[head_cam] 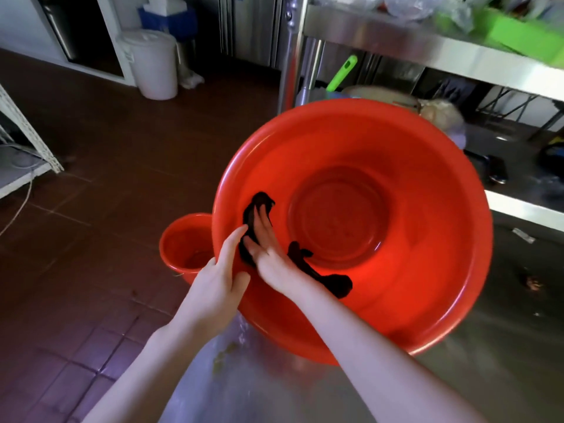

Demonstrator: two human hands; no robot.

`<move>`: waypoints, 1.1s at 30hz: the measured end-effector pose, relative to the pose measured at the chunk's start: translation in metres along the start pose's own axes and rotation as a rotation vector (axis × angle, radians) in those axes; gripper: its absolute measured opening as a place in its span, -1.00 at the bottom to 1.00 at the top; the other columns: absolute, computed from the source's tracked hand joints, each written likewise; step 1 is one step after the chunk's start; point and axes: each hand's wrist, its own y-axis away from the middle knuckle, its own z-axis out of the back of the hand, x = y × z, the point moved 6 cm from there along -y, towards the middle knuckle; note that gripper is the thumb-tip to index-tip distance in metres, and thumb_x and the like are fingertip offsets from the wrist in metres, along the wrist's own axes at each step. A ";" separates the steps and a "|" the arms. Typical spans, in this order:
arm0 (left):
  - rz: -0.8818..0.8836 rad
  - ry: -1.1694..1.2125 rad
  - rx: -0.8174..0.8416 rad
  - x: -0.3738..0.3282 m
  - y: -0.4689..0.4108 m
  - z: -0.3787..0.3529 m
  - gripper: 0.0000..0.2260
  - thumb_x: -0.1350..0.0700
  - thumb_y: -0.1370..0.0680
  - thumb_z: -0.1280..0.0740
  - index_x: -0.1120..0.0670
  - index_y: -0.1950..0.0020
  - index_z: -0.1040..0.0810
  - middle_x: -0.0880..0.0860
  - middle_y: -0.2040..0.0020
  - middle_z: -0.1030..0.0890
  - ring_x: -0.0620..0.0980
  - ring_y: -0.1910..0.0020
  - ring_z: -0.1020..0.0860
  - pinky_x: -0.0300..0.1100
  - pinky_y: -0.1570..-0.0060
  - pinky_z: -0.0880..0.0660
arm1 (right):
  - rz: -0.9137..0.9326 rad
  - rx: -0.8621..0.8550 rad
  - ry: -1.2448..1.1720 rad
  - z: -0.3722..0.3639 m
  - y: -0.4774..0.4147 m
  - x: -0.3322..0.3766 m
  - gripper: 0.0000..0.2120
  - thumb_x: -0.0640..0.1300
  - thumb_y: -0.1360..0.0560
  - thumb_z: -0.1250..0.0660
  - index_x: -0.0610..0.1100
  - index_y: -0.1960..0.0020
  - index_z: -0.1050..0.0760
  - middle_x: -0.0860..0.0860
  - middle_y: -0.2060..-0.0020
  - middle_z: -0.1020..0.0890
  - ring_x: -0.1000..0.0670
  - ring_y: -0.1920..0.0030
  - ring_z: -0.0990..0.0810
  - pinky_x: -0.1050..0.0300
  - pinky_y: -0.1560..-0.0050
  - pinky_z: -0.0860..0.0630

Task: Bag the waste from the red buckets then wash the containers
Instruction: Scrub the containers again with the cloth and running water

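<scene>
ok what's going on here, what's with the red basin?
A person is handling the big red basin, tipped toward the camera over a steel table. The left hand grips its rim. The right hand presses straight fingers on a dark clump against the inner wall; whether it is cloth or waste, I cannot tell. A smaller red bucket sits partly hidden behind the basin's left edge. The basin otherwise looks emptied.

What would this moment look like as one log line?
step: clearing basin | left hand: grips rim, basin tilted | right hand: flat, pressing dark clump on inner wall | bucket: partly behind basin
</scene>
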 end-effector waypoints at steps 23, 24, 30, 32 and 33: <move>-0.047 -0.284 -0.241 -0.065 -0.046 0.019 -0.35 0.10 -0.55 -0.32 -0.28 -0.50 -0.09 0.02 0.14 -0.53 -0.01 0.29 -0.49 -0.19 0.43 -0.34 | -0.396 0.284 0.392 0.103 0.070 -0.046 -0.70 -0.01 -0.59 -0.22 0.16 -0.30 -0.48 0.18 -0.04 -0.56 0.09 -0.05 -0.57 0.07 -0.23 -0.35; -0.058 -0.297 -0.265 -0.073 -0.050 0.022 -0.34 0.12 -0.53 -0.33 -0.29 -0.50 -0.10 0.01 0.17 -0.51 -0.02 0.31 -0.47 -0.19 0.43 -0.31 | -0.378 0.217 0.300 0.117 0.066 -0.043 -0.71 -0.13 -0.58 -0.23 0.06 -0.26 -0.53 0.13 0.01 -0.61 0.12 0.02 -0.56 0.16 -0.13 -0.39; -0.114 -0.362 -0.278 -0.105 -0.080 0.031 -0.34 0.16 -0.56 -0.27 -0.30 -0.52 -0.09 0.05 0.16 -0.49 0.07 0.27 -0.50 -0.05 0.29 -0.51 | -0.297 -0.364 -0.085 0.228 0.053 -0.028 -0.62 -0.38 -0.55 -0.18 -0.08 -0.27 -0.49 -0.08 -0.14 -0.60 0.02 -0.04 -0.57 0.28 -0.07 -0.43; -0.110 -0.383 -0.284 -0.107 -0.082 0.031 -0.35 0.16 -0.56 -0.27 -0.29 -0.53 -0.09 0.05 0.19 -0.47 0.03 0.30 -0.48 -0.05 0.31 -0.52 | -0.236 -0.569 -0.031 0.268 0.048 -0.017 -0.64 -0.34 -0.55 -0.20 -0.12 -0.30 -0.49 -0.07 -0.20 -0.59 0.00 -0.12 -0.58 0.27 -0.14 -0.43; -0.108 -0.388 -0.291 -0.107 -0.082 0.030 -0.36 0.16 -0.57 -0.27 -0.28 -0.53 -0.10 0.04 0.20 -0.47 0.02 0.32 -0.47 -0.06 0.33 -0.51 | -0.190 -0.656 0.044 0.284 0.045 -0.009 -0.63 -0.31 -0.55 -0.22 -0.14 -0.33 -0.48 -0.07 -0.24 -0.57 -0.03 -0.21 -0.54 0.22 -0.23 -0.40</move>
